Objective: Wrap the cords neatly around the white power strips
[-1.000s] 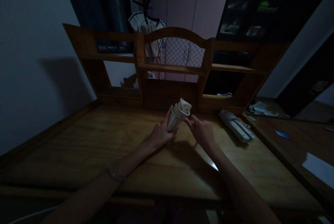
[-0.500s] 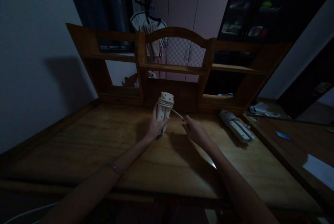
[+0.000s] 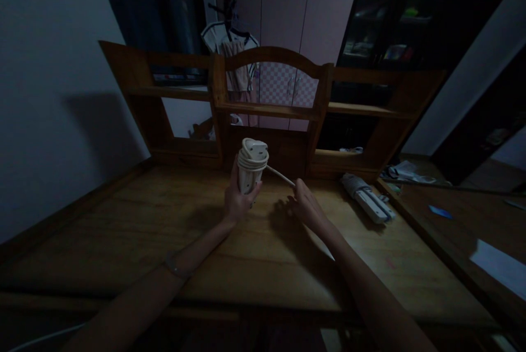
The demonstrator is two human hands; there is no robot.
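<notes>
My left hand [image 3: 238, 197] is wrapped round a white power strip [image 3: 247, 181], held up on end above the wooden desk. Several turns of its white cord [image 3: 252, 161] circle the strip's upper end, and one loop rises at the top left. From there a stretch of cord runs down to the right into my right hand [image 3: 303, 198], whose fingers are closed on it. On the desk to the right lies a second white power strip [image 3: 373, 205], its grey cord bundled around one end.
A wooden shelf unit [image 3: 267, 113] stands along the back of the desk [image 3: 164, 231]. Beyond the desk's right edge, a lower surface holds a blue card [image 3: 440, 211] and white paper [image 3: 499, 264]. A wall [image 3: 61, 149] borders the left side.
The held power strip has shifted slightly left and up and turned a little. Another loop of cord now shows at its top. The cord between my hands looks longer.
</notes>
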